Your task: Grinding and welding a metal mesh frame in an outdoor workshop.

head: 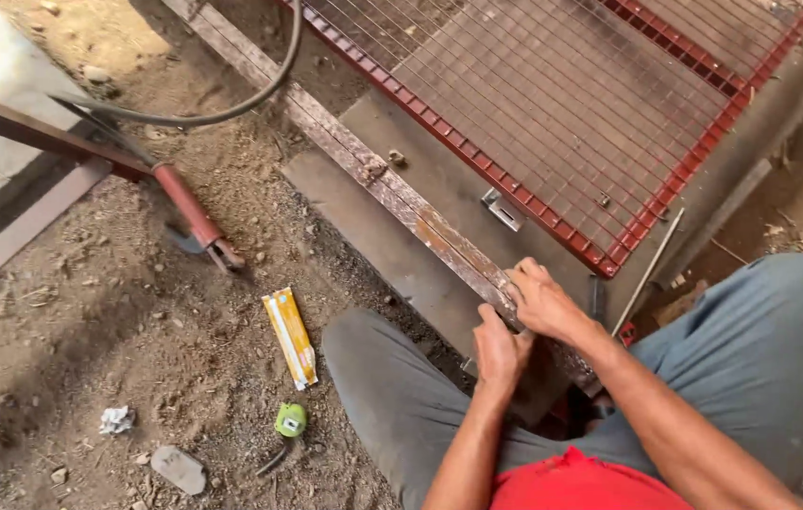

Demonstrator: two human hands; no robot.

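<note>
My left hand [501,354] and right hand [545,302] both clasp the near end of the rusty steel bar [392,189]. Its long axis runs diagonally away to my upper left, alongside the red mesh frame [609,255].

Bare dirt [137,312] lies open left; the red mesh frame [609,142] and rusty bar [392,189] block ahead.

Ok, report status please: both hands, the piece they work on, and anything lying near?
Left hand and right hand both on rusty steel bar. Red mesh frame beyond it. Welding electrode holder, yellow packet on dirt.
</note>
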